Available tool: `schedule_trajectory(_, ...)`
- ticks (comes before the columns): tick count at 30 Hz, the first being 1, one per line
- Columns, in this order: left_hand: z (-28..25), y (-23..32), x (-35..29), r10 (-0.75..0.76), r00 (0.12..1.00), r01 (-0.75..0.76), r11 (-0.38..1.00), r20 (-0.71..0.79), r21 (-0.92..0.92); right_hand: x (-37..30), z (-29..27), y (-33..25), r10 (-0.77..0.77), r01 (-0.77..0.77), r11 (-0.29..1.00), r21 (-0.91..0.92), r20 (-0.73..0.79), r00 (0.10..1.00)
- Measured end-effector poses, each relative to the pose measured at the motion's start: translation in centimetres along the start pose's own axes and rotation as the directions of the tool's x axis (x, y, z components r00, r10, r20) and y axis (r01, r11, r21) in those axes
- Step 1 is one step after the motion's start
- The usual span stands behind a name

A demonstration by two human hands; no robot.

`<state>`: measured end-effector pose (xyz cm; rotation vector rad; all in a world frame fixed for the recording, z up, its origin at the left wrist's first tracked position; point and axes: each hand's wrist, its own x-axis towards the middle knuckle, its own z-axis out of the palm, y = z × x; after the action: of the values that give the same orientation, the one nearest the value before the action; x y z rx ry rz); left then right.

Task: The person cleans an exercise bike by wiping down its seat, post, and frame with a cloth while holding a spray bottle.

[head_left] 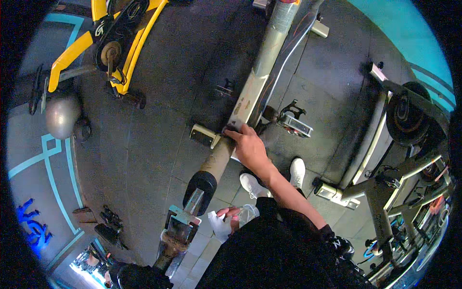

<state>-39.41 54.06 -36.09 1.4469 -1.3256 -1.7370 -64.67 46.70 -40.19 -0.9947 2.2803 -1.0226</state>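
A long silver-grey metal beam point(245, 98) of an exercise bike runs from the top centre down to a black collar point(201, 185). My right hand point(250, 148) reaches over it, fingers closed and tips pressed on its upper face beside a dark spot. Whatever lies under those fingertips is hidden. Lower down, next to my body, my left hand point(231, 212) is closed around a crumpled white tissue point(219, 226). A clear plastic container point(249, 213) shows against the same hand, partly covered by my black clothing. Below the collar sits a metal bracket point(185, 214).
A crank pedal point(296, 125) sticks out right of the beam, near my white shoes point(297, 172). A yellow exercise bike point(72, 58) and a silver ball point(63, 117) stand at the left. More grey bikes point(378, 216) line the right. Dark tiles point(159, 111) cover the floor.
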Motion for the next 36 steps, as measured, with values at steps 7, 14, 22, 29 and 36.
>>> schedule_trajectory(7, 0.4, -0.2, 0.8, 0.213, 0.976, -0.217, 0.973, 0.049, 0.081, -3.4, -2.1, -4.1, -0.081, 0.083, 0.985, 0.151, -0.022, 0.996)
schedule_trajectory(14, 0.4, -2.1, 0.5, 0.18, 0.983, -0.175, 0.979, -0.036, 0.103, -3.8, -3.8, -5.9, -0.181, 0.148, 0.914, 0.378, 0.053, 0.982)
schedule_trajectory(22, 0.6, -2.9, 0.2, 0.24, 0.964, -0.227, 0.966, -0.111, 0.121, 3.5, 0.1, -0.3, -0.306, 0.301, 0.951, 0.07, 0.071, 0.949)
schedule_trajectory(29, 1.8, -1.1, 0.2, 0.198, 0.979, -0.196, 0.98, -0.052, 0.037, 2.7, 0.3, -0.2, -0.267, 0.254, 0.96, 0.118, 0.113, 0.957)
schedule_trajectory(36, -0.3, -4.1, -0.6, 0.058, 0.997, -0.052, 0.991, -0.043, 0.121, -2.4, -3.8, -6.8, -0.271, 0.185, 0.848, 0.497, 0.107, 0.957)
